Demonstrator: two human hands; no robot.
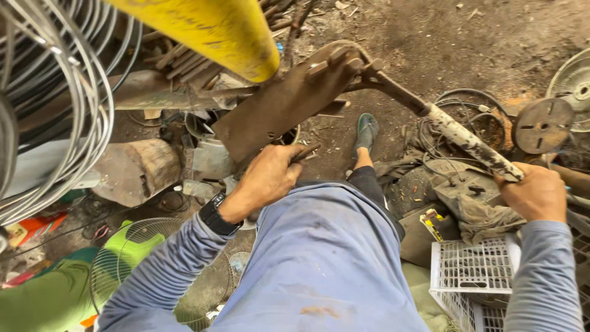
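A rusty brown lever shear [289,101] stands in front of my knee, its flat body slanting from lower left to upper right. Its long handle [458,136], pale and pitted, runs down to the right. My right hand [533,192] is closed around the lower end of that handle. My left hand [268,177], with a black watch on the wrist, grips a short thin metal rod [305,152] at the lower edge of the shear's body. My blue-trousered leg [326,252] fills the lower middle, and my foot in a green sandal [367,131] rests on the dirt floor.
Coils of grey wire [58,98] hang at the left. A yellow pipe [215,31] crosses the top. A wooden block [138,169], green fan guard [132,258], white plastic crate [470,276], round rusty disc [544,126], cables and scrap lie around.
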